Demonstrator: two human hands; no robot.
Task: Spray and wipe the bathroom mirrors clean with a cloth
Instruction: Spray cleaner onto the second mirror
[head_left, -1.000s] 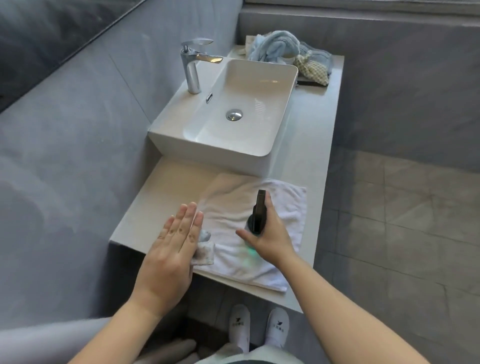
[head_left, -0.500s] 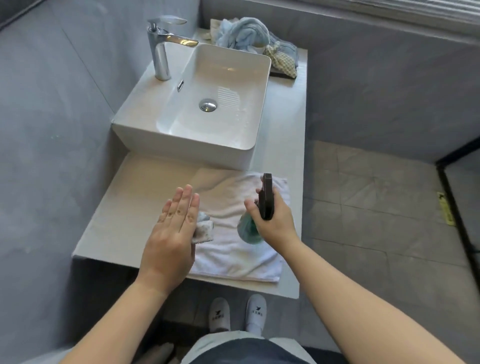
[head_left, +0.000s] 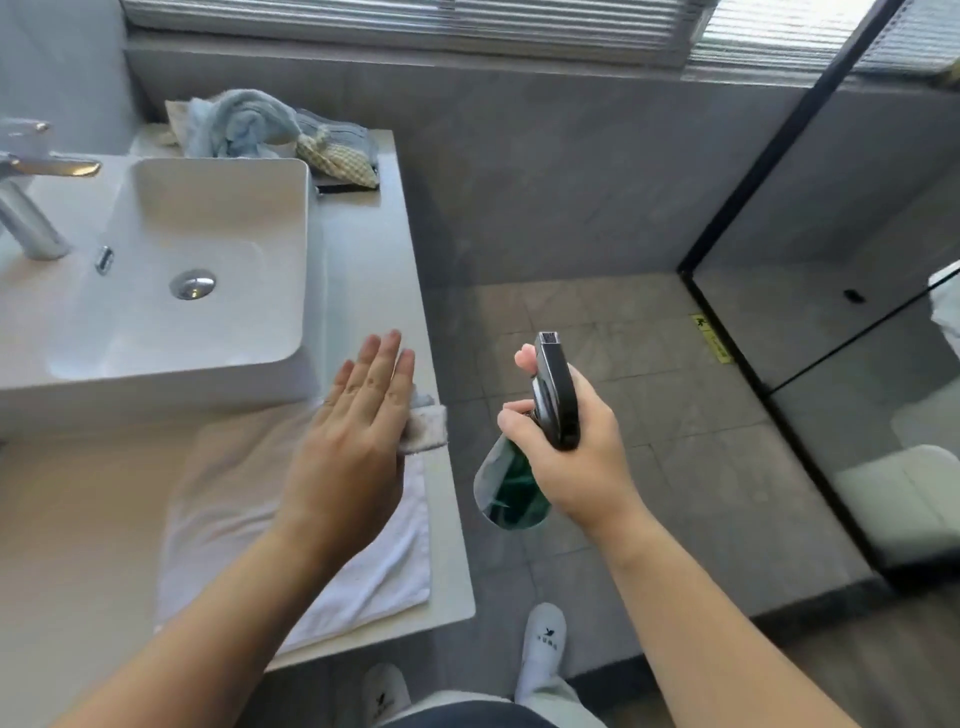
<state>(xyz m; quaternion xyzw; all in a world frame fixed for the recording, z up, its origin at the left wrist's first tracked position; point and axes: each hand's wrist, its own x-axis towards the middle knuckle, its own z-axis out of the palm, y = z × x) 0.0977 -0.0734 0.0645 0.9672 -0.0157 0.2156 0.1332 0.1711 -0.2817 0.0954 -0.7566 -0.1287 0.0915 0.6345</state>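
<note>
Two risks from here.

1. The right hand (head_left: 566, 452) has its fingers wrapped tight round the neck of the green spray bottle (head_left: 511, 491), with one fingertip (head_left: 524, 358) up front beside the nozzle. The bottle body hangs below the fingers, off the counter (head_left: 363, 270) and over floor tile. I can't confirm a mirror anywhere. Ahead of the fingers is only a black-framed glass panel (head_left: 831, 338), and I can't tell if it's a mirror. I reckon a squeeze now wets the floor near the slippers (head_left: 543, 644), a slip hazard, or hits that fingertip.

2. The left hand (head_left: 353, 447) has four fingers straight and together, thumb hidden. A small grey cloth (head_left: 426, 428) pokes out at the thumb side from under the palm. I can't tell if it's pinched or just riding. If loose, it likely drops. It's right at the counter edge, so it could miss the white towel (head_left: 384, 561) below the palm and land on the floor. A dirty cloth means streaks.
</note>
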